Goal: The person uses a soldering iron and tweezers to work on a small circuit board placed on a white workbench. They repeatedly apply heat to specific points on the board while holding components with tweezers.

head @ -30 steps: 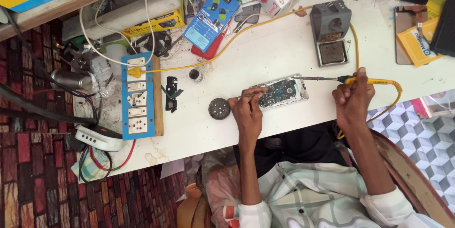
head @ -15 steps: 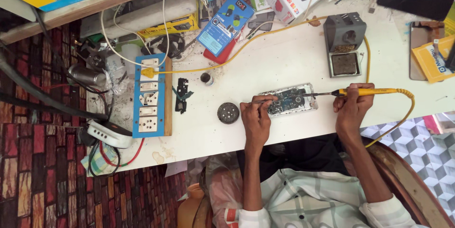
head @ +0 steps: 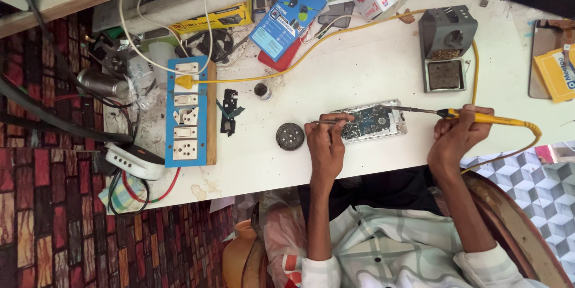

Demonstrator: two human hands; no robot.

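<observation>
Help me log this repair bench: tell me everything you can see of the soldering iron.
The soldering iron has a yellow handle, a dark collar and a thin metal shaft. It lies nearly level above the white table, held in the right hand, its tip reaching left onto the opened phone's circuit board. A yellow cord loops from its rear end across the table to the blue power strip.

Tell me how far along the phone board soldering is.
Done: the phone lies opened, its circuit board exposed. In hand: the right hand points the yellow soldering iron at the board, while the left hand holds tweezers there. Left: the phone remains unclosed.
</observation>
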